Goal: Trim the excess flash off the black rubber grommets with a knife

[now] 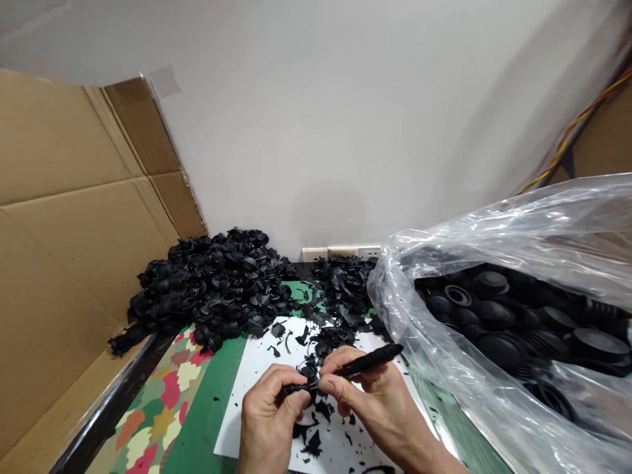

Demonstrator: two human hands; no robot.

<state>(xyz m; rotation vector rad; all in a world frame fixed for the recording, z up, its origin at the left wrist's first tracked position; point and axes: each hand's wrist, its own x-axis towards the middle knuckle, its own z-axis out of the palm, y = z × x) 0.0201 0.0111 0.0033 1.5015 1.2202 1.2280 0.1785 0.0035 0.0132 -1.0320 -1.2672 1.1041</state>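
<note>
Low in the middle of the view, my left hand (269, 418) pinches a small black rubber part (292, 389) between thumb and fingers. My right hand (375, 405) grips a slim tool with a black-wrapped handle (372, 360). Its thin metal tip (315, 384) meets the rubber part or lies right beside it; the exact contact is too small to tell. The fingers hide much of the part. Under both hands lies a white sheet (234, 421), strewn with black rubber scraps (313, 443).
A heap of black ribbed rubber parts (212, 283) rises at the left, with more trimmings (345, 283) behind the sheet. At the right, a clear plastic bag (399, 296) holds bigger-looking black parts (503, 352). Cardboard (74, 197) flanks the left; wall sockets (340, 253) sit behind.
</note>
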